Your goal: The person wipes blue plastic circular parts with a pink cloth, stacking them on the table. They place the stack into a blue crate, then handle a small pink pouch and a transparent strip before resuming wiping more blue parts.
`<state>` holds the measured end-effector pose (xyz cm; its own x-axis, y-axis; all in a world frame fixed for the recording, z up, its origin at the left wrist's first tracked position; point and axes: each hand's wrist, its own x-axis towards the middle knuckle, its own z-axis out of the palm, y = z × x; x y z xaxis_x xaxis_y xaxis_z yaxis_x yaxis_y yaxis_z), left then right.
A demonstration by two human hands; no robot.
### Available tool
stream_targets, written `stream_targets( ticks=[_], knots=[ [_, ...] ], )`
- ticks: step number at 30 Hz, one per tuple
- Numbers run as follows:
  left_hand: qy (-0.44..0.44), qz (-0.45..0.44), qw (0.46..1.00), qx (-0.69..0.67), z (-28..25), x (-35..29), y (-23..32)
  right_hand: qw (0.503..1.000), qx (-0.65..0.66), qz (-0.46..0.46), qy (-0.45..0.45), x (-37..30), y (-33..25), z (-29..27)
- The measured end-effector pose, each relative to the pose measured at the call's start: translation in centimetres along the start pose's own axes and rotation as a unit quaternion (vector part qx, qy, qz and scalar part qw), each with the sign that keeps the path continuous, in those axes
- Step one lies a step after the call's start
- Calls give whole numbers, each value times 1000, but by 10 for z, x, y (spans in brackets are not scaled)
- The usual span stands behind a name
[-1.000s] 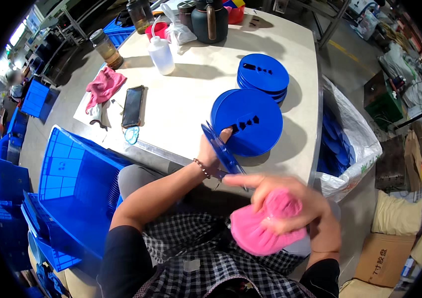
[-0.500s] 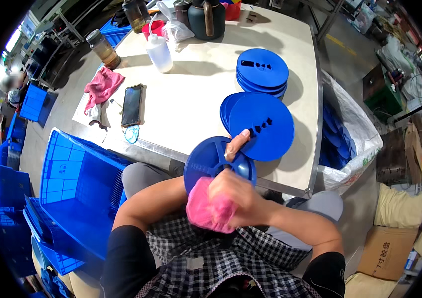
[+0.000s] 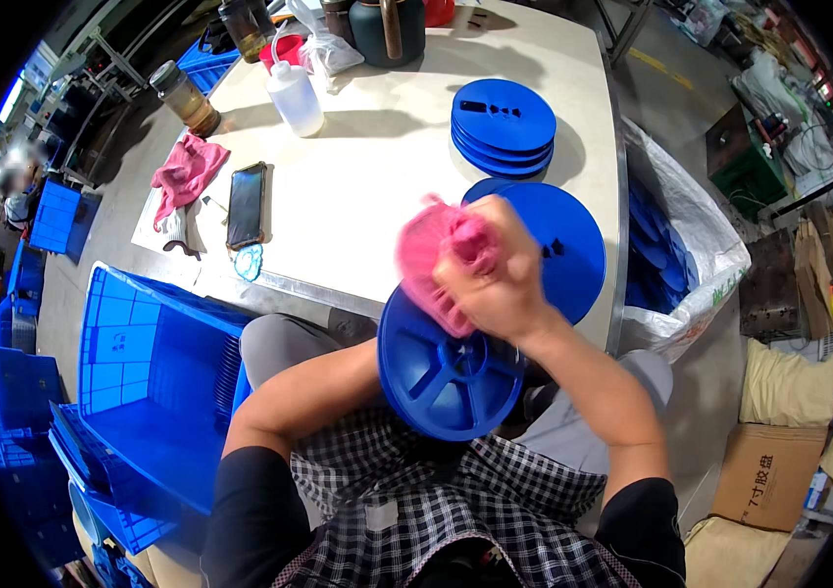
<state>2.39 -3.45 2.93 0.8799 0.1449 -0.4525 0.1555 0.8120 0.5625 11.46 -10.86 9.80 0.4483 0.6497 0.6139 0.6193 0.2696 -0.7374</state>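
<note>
A blue plastic reel (image 3: 451, 377) with spokes and a centre hub is held tilted above my lap. My left forearm (image 3: 323, 387) runs behind it; the reel hides my left hand, which supports it from beneath. My right hand (image 3: 503, 279) is closed round a bunched pink cloth (image 3: 426, 260), over the reel's upper edge. Both are slightly blurred. Just beyond, on the table, lie flat blue discs (image 3: 568, 220) with small cutouts, partly covered by my right hand. Farther back stands a stack of similar blue discs (image 3: 504, 116).
On the white table (image 3: 367, 186) are a phone (image 3: 247, 206), another pink cloth (image 3: 188, 174), a squeeze bottle (image 3: 296, 101) and a dark kettle (image 3: 367, 34). A blue crate (image 3: 132, 392) stands at my left. Right of the table, a white sack (image 3: 696, 294) holds blue discs.
My right hand has moved the pink cloth up and away from me, to the reel's far edge. The reel has shifted nearer and slightly right. My left thumb, visible before, is now hidden.
</note>
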Motion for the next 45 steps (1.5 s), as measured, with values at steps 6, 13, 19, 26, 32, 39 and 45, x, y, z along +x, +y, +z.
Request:
stream_targets(
  ticks=[6,13,19,26,32,39,45],
  knots=[
    [4,-14,1000,9,-3,3,13,947,96,-239,-194,-68,-33,-1],
    [52,-55,997,28,1,-14,19,951,-211,-201,-101,-30,30,-70],
    [17,-11,989,146,16,-22,17,929,-311,177,94,-6,99,-103],
    [-75,-95,973,198,-7,-20,5,972,-147,-149,-107,2,65,-59],
    [-67,-59,981,170,-6,-15,3,981,-176,-10,-79,-5,61,-46],
    [-82,-13,914,397,-2,-18,14,942,-328,69,26,18,98,-90],
    [-106,60,926,357,-50,0,5,953,-194,-191,-129,-35,51,-50]
  ],
)
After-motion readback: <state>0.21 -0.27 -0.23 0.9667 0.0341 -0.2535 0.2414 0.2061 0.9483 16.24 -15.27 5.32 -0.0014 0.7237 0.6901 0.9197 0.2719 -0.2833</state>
